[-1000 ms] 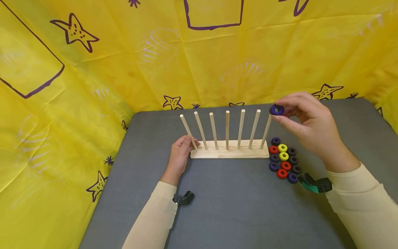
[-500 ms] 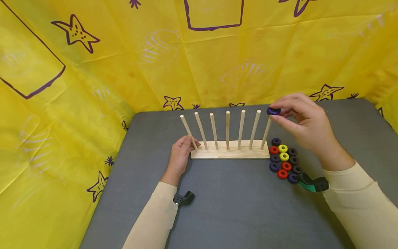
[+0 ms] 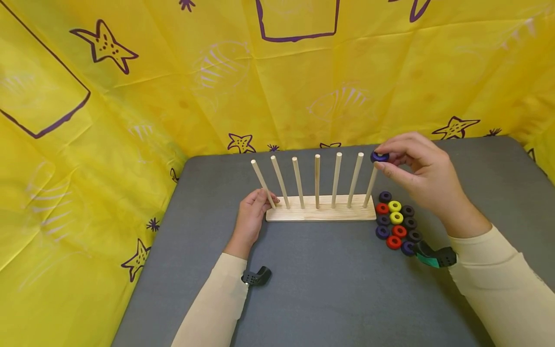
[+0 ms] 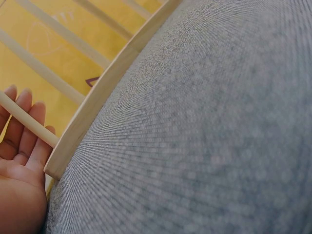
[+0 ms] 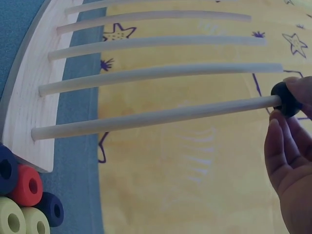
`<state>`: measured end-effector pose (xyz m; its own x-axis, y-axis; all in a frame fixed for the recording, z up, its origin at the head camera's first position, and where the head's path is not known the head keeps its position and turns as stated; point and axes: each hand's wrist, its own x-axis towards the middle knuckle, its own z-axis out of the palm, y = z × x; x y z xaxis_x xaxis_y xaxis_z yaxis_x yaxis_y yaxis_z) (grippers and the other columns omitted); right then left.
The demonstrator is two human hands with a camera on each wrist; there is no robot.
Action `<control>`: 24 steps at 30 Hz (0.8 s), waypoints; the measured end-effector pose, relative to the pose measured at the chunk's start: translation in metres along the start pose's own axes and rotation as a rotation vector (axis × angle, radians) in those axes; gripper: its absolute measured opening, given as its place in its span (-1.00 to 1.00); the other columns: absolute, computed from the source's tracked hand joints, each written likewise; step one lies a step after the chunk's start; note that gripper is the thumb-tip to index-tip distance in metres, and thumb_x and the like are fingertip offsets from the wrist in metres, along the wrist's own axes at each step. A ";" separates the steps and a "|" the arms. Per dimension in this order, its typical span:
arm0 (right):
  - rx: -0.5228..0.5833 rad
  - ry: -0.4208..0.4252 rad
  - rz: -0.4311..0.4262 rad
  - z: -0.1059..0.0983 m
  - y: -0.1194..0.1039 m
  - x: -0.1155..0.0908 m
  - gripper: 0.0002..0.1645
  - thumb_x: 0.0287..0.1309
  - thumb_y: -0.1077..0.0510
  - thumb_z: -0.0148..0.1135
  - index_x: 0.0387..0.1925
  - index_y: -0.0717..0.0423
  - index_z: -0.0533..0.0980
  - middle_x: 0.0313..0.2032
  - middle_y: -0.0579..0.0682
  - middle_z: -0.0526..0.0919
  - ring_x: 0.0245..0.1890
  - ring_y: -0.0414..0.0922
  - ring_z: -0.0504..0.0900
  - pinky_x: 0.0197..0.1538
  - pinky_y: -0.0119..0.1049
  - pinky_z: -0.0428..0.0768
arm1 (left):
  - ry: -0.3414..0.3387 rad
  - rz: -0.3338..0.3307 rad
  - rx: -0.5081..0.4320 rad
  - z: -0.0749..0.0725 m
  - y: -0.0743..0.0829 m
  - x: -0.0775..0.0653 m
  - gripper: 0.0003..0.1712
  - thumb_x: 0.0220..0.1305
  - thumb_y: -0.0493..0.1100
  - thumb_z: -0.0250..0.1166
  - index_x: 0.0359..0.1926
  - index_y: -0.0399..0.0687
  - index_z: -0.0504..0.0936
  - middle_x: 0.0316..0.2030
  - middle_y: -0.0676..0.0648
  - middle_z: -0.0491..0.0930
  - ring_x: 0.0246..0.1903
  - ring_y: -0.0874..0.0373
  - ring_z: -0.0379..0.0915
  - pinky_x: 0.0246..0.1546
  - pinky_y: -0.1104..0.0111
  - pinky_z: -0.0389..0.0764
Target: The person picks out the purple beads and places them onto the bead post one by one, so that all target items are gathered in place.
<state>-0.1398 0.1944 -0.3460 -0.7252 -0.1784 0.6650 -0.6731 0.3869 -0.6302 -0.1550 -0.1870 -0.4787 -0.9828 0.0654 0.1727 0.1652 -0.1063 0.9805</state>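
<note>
**Snag risk**

The bench (image 3: 312,284) bears a stand (image 3: 325,215); the left hand (image 3: 250,208) rests loosely at its leftmost peg (image 3: 260,176). The right hand (image 3: 424,172) pinches a blue ring (image 3: 379,159) at the rightmost peg (image 3: 370,187)'s tip; tilt could jam it.

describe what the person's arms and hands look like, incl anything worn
Long, cream-coloured sleeves cover both forearms. The left hand and right hand wear no gloves. Each wrist has a dark, curved device, the left device plain, the right device with a green patch.
</note>
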 end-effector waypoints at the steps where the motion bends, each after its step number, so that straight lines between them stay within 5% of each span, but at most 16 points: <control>1: -0.005 0.000 0.001 0.000 0.000 0.000 -0.49 -0.05 0.73 0.52 -0.05 0.37 0.74 -0.07 0.13 0.67 -0.17 -0.22 0.60 -0.06 -0.56 0.58 | 0.000 0.000 0.002 0.000 0.000 0.000 -0.46 0.76 -0.06 0.12 -0.05 -0.62 0.58 -0.19 -0.14 0.70 -0.04 -0.10 0.66 0.08 0.19 0.64; 9: 0.001 -0.007 0.018 -0.001 0.001 0.000 -0.47 -0.05 0.72 0.51 -0.03 0.34 0.75 -0.07 -0.04 0.68 -0.20 -0.21 0.62 -0.07 -0.56 0.59 | -0.008 0.001 0.025 -0.001 0.000 0.000 -0.48 0.77 -0.06 0.10 -0.06 -0.58 0.59 -0.18 -0.15 0.69 -0.02 -0.10 0.65 0.10 0.17 0.64; 24: 0.035 0.002 0.028 0.001 0.005 -0.005 -0.45 -0.07 0.76 0.48 -0.01 0.39 0.72 -0.06 0.17 0.68 -0.15 -0.18 0.61 -0.07 -0.52 0.58 | -0.007 -0.003 0.028 0.000 0.000 0.001 -0.47 0.78 -0.06 0.09 -0.07 -0.59 0.59 -0.19 -0.15 0.68 -0.05 -0.09 0.64 0.08 0.20 0.64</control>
<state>-0.1402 0.1969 -0.3527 -0.7436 -0.1658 0.6478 -0.6572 0.3599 -0.6622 -0.1559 -0.1874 -0.4788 -0.9827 0.0723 0.1707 0.1650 -0.0779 0.9832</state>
